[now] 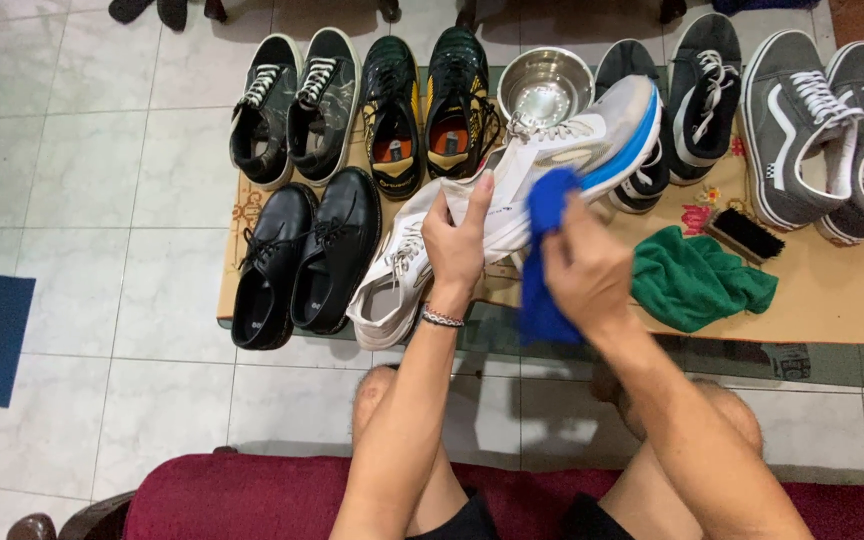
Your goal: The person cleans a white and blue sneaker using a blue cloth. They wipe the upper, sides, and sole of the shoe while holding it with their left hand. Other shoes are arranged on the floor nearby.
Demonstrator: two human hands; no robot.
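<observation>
Seat: dark red cushion (pixel 252 500) at the bottom edge, the person's bare knees just beyond it.
Left hand: left hand (pixel 455 240) grasps a white sneaker with a blue sole stripe (pixel 562 150) at its heel end, thumb up along the side, a beaded bracelet (pixel 442 318) on the wrist.
Right hand: right hand (pixel 587 272) is clenched on a blue cloth (pixel 544 250), which is pressed against the side of the held sneaker and hangs down past the near edge of the board.
Held shoe: lifted above the middle of the cardboard sheet (pixel 832 300), toe pointing to the far right.
Near edge: the matching white sneaker (pixel 392 275) lies beneath the left hand; a pair of black leather lace-up shoes (pixel 302 260) stands at the near left corner.
Right of the hands: a crumpled green cloth (pixel 697 280), and a black-bristled shoe brush (pixel 744 234) just beyond it.
Far edge: black-and-white canvas pair (pixel 292 105), black-and-yellow football boots (pixel 427 105), dark trainers (pixel 697 95), grey skate shoes (pixel 832 135) at the far right corner.
Bowl: steel bowl (pixel 542 85) at the far edge behind the held sneaker; whether it holds anything cannot be told.
</observation>
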